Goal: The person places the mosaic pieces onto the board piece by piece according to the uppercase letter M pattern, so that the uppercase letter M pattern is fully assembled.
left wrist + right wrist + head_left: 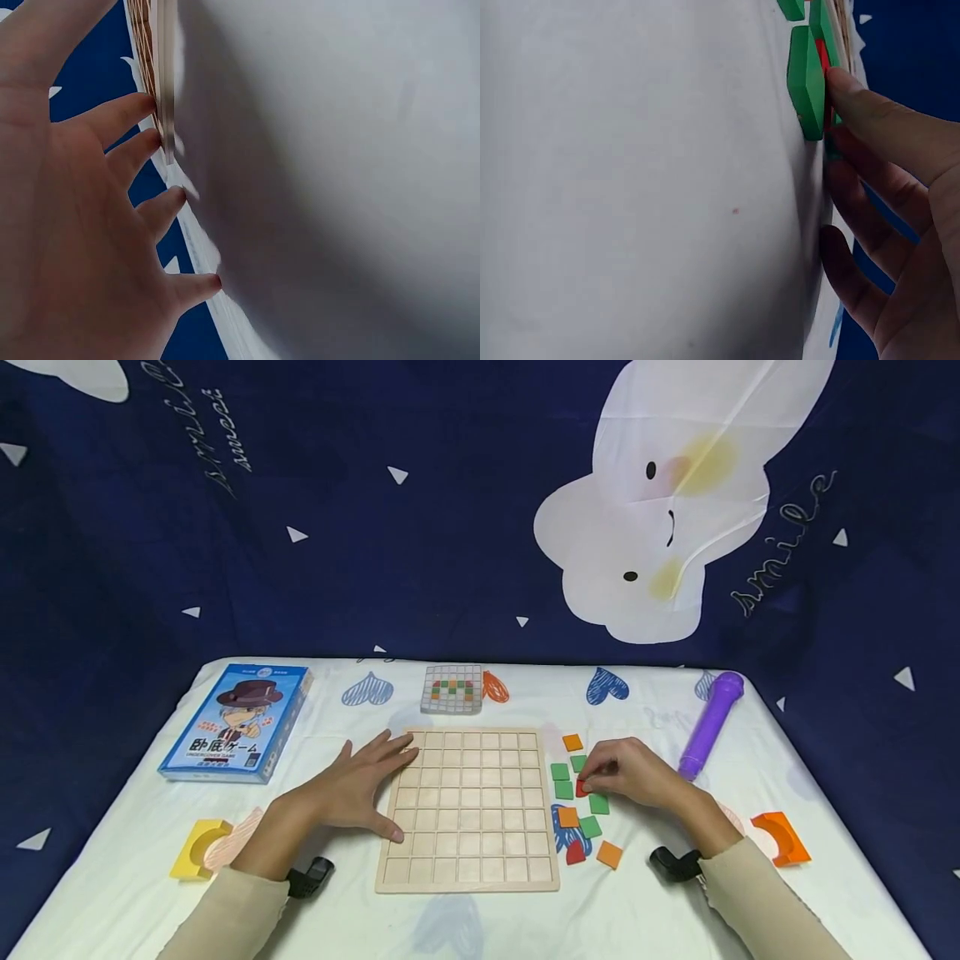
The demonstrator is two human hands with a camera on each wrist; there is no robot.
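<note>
A square wooden grid board [470, 810] lies on the white cloth, its cells bare. My left hand [352, 789] spreads its fingers along the board's left edge, with thumb and fingertips at the frame. Right of the board lie loose tiles, among them a green tile [560, 772], an orange tile [567, 817] and a red piece with a rounded side [575, 852]. Among these tiles, my right hand [633, 771] pinches a red tile [581, 788] between thumb and fingers. In the right wrist view a green tile [804, 82] stands close to the thumb, partly covering the red one.
A small pattern card [452, 690] with coloured squares lies behind the board. To the back left is a blue game box [236, 722]; a purple microphone-like stick [710, 727] lies at the back right. A yellow arch block [199, 850] and an orange arch block [783, 840] flank the arms.
</note>
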